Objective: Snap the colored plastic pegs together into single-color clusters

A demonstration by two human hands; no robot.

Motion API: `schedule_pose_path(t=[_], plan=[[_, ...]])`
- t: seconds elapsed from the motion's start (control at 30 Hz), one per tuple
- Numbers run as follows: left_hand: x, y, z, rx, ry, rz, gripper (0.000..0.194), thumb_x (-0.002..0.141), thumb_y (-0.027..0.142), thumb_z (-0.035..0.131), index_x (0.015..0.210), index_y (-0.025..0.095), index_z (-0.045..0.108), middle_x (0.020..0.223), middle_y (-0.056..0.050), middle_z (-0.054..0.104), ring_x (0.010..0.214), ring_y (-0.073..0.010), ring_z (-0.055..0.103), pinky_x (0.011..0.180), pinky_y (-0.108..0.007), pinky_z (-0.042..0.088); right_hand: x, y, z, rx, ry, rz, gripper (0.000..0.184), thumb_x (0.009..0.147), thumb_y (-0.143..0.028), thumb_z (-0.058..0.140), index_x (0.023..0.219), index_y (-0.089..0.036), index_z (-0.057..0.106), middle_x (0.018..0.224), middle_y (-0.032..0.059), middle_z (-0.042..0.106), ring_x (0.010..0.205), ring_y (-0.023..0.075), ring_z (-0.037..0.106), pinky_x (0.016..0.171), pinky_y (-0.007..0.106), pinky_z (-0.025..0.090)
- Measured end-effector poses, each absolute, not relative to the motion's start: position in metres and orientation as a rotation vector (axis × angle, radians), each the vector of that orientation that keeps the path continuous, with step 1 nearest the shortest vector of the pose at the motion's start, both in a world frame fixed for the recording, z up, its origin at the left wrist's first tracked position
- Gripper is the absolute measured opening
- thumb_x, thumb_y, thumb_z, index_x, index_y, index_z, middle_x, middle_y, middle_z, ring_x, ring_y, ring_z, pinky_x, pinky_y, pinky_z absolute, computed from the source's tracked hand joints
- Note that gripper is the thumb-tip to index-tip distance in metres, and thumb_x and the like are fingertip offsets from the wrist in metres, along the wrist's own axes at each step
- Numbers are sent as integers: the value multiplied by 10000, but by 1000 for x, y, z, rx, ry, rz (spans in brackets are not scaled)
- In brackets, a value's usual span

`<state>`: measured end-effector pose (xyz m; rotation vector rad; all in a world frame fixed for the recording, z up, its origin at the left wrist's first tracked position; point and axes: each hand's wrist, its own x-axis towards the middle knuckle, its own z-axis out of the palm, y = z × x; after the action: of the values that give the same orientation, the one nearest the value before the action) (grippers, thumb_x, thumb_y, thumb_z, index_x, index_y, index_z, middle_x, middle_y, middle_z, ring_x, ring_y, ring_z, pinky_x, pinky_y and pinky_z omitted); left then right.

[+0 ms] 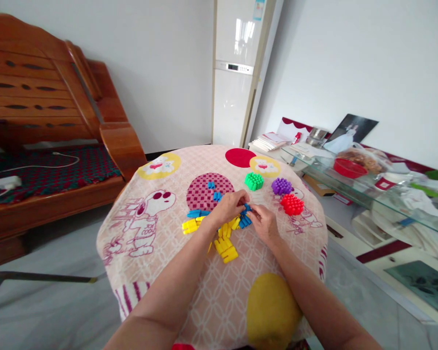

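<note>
My left hand (230, 206) and my right hand (263, 221) meet over the middle of the round table, fingers pinched on a small blue plastic piece (246, 208) between them. Just below it lie more blue pieces (245, 221). Yellow plastic pieces (226, 249) are spread under and in front of my left wrist, with others (191, 225) to its left. Behind them are a few loose blue pieces (217, 196). Beyond my hands stand clusters of knobbly pieces: green (254, 181), purple (281, 185) and red (292, 204). My fingers partly hide the held piece.
A patterned cloth (131, 253) covers the table. On the left is a wooden bench (29, 97); at the back stands a white cabinet-like appliance (233, 102). To the right, a glass-topped stand (314, 167) holds papers, a red bowl (349, 168) and bags.
</note>
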<state>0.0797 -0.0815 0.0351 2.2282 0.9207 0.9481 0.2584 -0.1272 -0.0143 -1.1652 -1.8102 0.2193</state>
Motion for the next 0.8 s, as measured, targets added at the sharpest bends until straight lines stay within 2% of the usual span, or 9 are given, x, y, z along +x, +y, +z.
schedule_pose_path(t=[0.17, 0.27, 0.37, 0.47, 0.57, 0.8], plan=[[84, -80, 28, 2180, 825, 940, 254, 718, 28, 630, 922, 176, 598, 815, 6, 699, 742, -122, 674, 687, -208, 510, 262, -125, -14, -1222, -1711, 565, 190, 809, -365, 659, 813, -182, 711, 717, 37, 699, 627, 168, 618, 591, 276, 497], [88, -81, 27, 2178, 771, 922, 250, 718, 17, 619, 918, 166, 615, 813, 2, 712, 743, -120, 681, 699, -208, 520, 263, -125, -12, -1220, -1643, 849, 245, 762, -411, 694, 819, -173, 699, 607, -13, 634, 541, 144, 569, 506, 246, 449], [86, -82, 30, 2190, 802, 974, 207, 757, 78, 628, 945, 163, 646, 874, -20, 729, 783, -132, 690, 740, -229, 541, 267, -122, -10, -1263, -1534, 941, 289, 726, -439, 699, 820, -165, 698, 563, -23, 609, 486, 137, 541, 467, 242, 429], [73, -76, 35, 2147, 986, 1128, 185, 796, 134, 605, 967, 167, 669, 935, -37, 740, 832, -147, 698, 797, -260, 554, 279, -110, -8, -1403, -1362, 790, 341, 712, -469, 674, 852, -160, 709, 615, 9, 656, 494, 153, 557, 460, 258, 436], [49, -65, 35, 1998, 1247, 1245, 187, 783, 122, 574, 938, 156, 672, 910, -47, 744, 833, -159, 703, 810, -278, 563, 295, -91, -8, -1548, -1296, 543, 341, 707, -457, 638, 848, -158, 722, 643, 39, 684, 559, 191, 607, 490, 276, 460], [2, -49, 30, 1723, 1659, 1290, 244, 731, 112, 572, 947, 144, 680, 928, -64, 752, 864, -181, 709, 843, -301, 565, 306, -62, -18, -1749, -1397, 115, 238, 740, -357, 610, 817, -176, 745, 782, 90, 758, 754, 237, 683, 684, 313, 506]])
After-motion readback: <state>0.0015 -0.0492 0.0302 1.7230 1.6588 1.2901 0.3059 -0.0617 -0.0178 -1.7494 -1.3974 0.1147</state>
